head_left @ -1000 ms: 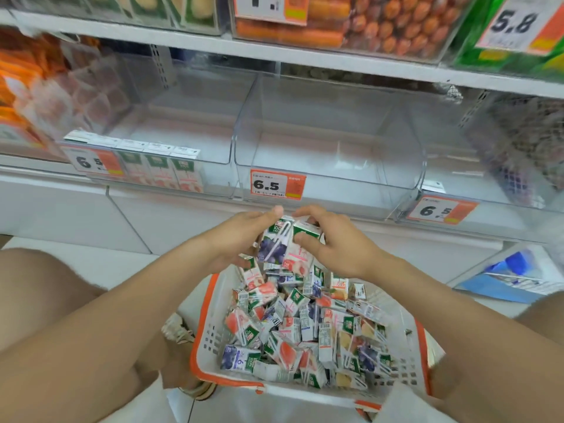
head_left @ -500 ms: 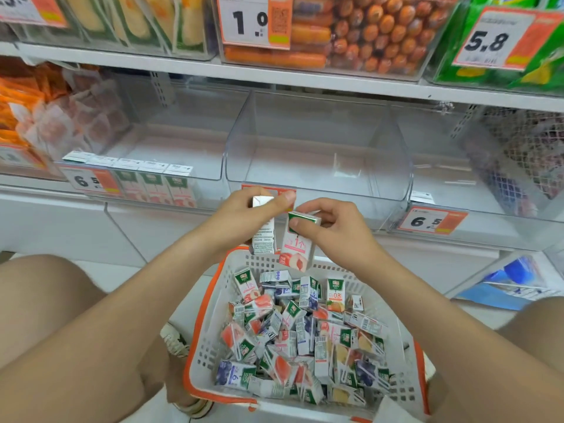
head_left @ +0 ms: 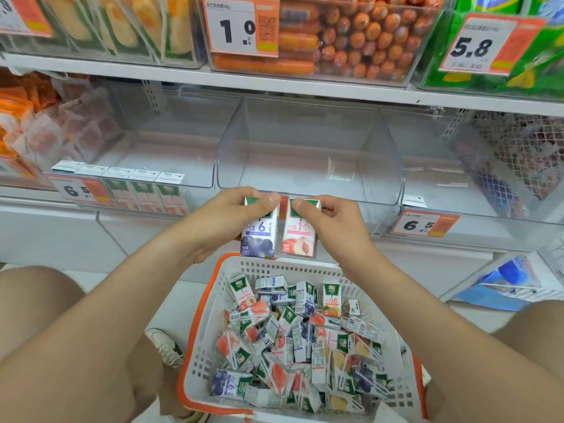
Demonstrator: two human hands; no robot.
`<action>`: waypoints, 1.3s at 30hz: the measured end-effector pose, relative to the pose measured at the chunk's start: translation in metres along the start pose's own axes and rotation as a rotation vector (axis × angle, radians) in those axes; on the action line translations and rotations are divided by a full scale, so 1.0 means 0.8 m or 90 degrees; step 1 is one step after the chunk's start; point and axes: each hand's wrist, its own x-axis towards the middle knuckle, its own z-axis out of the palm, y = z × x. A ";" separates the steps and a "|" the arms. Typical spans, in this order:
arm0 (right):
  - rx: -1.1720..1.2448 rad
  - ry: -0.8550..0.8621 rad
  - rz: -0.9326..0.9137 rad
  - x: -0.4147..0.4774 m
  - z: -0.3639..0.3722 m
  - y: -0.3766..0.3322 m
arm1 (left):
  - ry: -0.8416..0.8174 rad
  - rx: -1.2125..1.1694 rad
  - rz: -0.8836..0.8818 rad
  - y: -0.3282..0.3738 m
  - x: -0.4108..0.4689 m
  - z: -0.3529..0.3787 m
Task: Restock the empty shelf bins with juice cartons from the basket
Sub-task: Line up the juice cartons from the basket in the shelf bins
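My left hand [head_left: 225,218] grips a blueberry juice carton [head_left: 258,236] by its top, upright. Beside it my right hand [head_left: 335,227] pinches a peach juice carton [head_left: 299,238], also upright. Both cartons hang side by side just above the far rim of the white basket with orange trim [head_left: 201,325], which holds several mixed juice cartons [head_left: 302,340]. Directly behind the hands stands an empty clear shelf bin [head_left: 308,148]. The clear bin to the left [head_left: 158,154] has a front row of several peach cartons [head_left: 146,193].
Another clear bin [head_left: 442,166] stands to the right, with a 6.5 price tag [head_left: 424,224] under it. The upper shelf [head_left: 274,83] carries sausages and snack packs. My knees flank the basket on the floor, and a shoe [head_left: 166,346] lies left of it.
Both hands have lifted out of the basket, each with a carton, and turned the cartons upright with their fronts towards me. The view has tilted up towards the shelf.
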 end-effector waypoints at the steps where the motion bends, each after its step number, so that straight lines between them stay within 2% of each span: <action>1: -0.003 0.002 -0.006 0.000 0.001 0.000 | 0.025 0.020 0.016 0.000 0.000 -0.004; 8: -0.146 0.037 -0.185 -0.004 0.014 -0.004 | 0.134 0.156 0.040 0.000 -0.015 -0.049; 12: -0.190 0.034 -0.262 -0.007 0.040 -0.028 | 0.260 0.198 0.023 -0.008 -0.018 -0.100; 15: -0.250 0.024 -0.358 -0.001 0.074 -0.056 | 0.364 0.314 0.016 -0.012 -0.025 -0.134; 17: -0.317 0.020 -0.439 0.011 0.102 -0.074 | 0.396 0.396 0.014 -0.016 -0.026 -0.152; 23: -0.670 -0.018 -0.557 0.085 0.196 -0.088 | 0.358 0.456 -0.009 -0.025 -0.020 -0.183; 28: -0.940 -0.092 -0.557 0.118 0.222 -0.086 | 0.324 0.467 0.052 -0.027 -0.011 -0.187; 33: -1.019 -0.090 -0.483 0.120 0.233 -0.079 | 0.295 0.492 0.039 -0.026 -0.006 -0.192; 39: -1.052 -0.219 -0.488 0.114 0.214 -0.090 | 0.292 0.484 0.050 -0.026 -0.007 -0.189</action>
